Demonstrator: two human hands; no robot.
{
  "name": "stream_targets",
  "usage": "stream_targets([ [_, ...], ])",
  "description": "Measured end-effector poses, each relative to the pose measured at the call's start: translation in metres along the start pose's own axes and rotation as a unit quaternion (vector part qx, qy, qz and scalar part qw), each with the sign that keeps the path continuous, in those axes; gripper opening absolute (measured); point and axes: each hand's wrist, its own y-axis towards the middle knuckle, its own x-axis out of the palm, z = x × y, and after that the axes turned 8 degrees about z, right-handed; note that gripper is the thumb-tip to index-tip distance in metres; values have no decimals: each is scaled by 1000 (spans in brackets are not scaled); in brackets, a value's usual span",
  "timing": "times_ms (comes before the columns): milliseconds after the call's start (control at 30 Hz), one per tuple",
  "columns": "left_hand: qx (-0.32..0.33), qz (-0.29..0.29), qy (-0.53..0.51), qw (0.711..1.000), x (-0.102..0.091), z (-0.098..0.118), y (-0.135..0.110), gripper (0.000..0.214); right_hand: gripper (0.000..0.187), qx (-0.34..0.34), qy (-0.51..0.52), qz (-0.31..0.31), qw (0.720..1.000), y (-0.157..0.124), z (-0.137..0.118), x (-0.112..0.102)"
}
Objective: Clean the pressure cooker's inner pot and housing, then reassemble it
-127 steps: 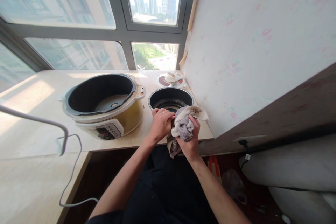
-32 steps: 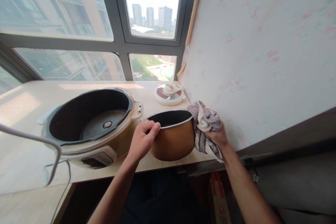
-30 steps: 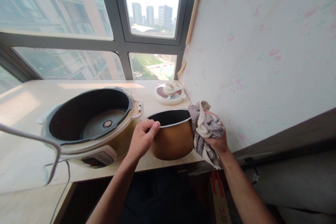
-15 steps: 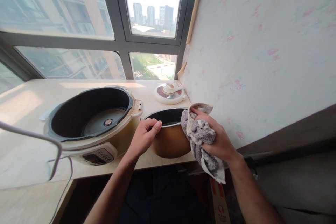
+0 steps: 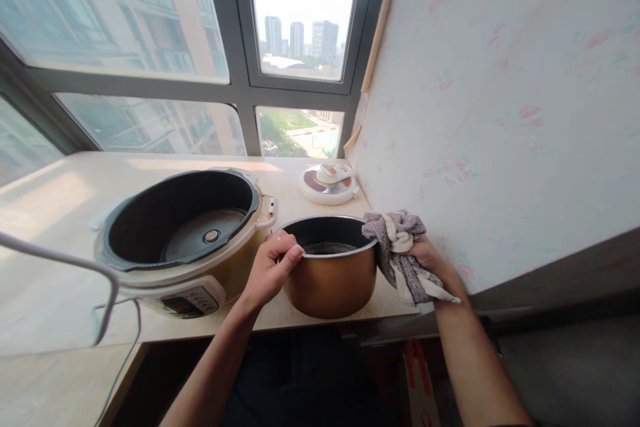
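A gold inner pot (image 5: pixel 330 283) with a dark inside stands near the front edge of the counter. My left hand (image 5: pixel 273 267) pinches its rim on the left side, thumb over the edge. My right hand (image 5: pixel 425 255) is closed around a bunched grey and white towel (image 5: pixel 400 247), which rests against the pot's right rim and outer side. Most of the right fingers are hidden by the cloth. Left of the pot is the uncovered body of an electric pressure cooker (image 5: pixel 227 293), its dark cavity showing a round centre piece.
The cooker's lid (image 5: pixel 329 185) lies behind the pot by the wall. A grey cable (image 5: pixel 113 287) crosses the left of the wooden counter (image 5: pixel 50 213). A flowered wall (image 5: pixel 500 113) bounds the right side, windows the back. Below stands a bag with red handles (image 5: pixel 419 373).
My right hand has shifted right with the towel, from over the front of the rim to the pot's outer right side. My left hand keeps its hold on the rim.
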Motion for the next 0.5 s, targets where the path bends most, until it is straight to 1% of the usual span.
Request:
stream_targets([
  [133,34,24,18,999,8,3,-2,55,52,58,0,-32,998,2,4,-11],
  [233,54,22,30,998,14,6,-1,54,47,65,-4,-48,997,6,1,-12],
  [300,54,11,39,998,14,8,1,53,41,50,-9,-39,998,7,-1,-8],
  [400,44,-11,51,998,10,9,4,52,30,11,-23,-2,1000,6,-6,1],
  [500,52,-3,81,995,7,9,4,49,26,-27,-42,17,999,-1,-16,8],
])
